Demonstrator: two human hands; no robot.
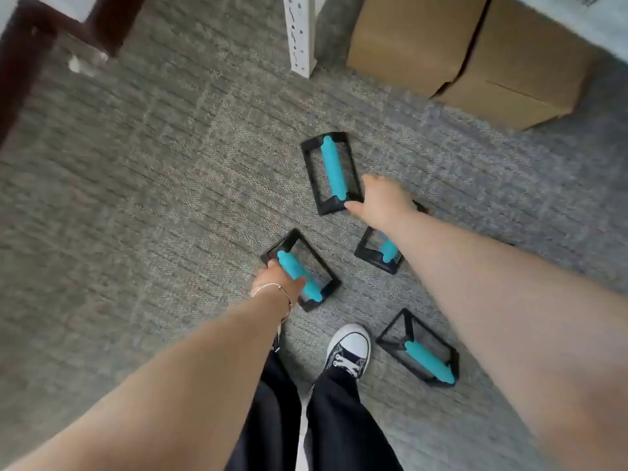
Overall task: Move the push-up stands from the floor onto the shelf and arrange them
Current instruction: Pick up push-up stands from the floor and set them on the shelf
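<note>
Several black-framed push-up stands with teal handles lie on the grey carpet. My left hand (278,278) is closed around the teal handle of the nearest-left stand (306,277). My right hand (382,200) hovers at the near end of the far stand (331,171), its thumb sticking out and its fingers hidden beneath the palm. Under my right forearm lies a third stand (380,253), partly covered. Another stand (423,355) rests beside my right shoe. No shelf board shows in this view.
Two cardboard boxes (475,52) stand on the floor at the back right. A white perforated upright post (299,32) rises at the back centre. Dark wooden furniture (20,62) fills the back left. My black-and-white sneaker (348,348) is planted among the stands.
</note>
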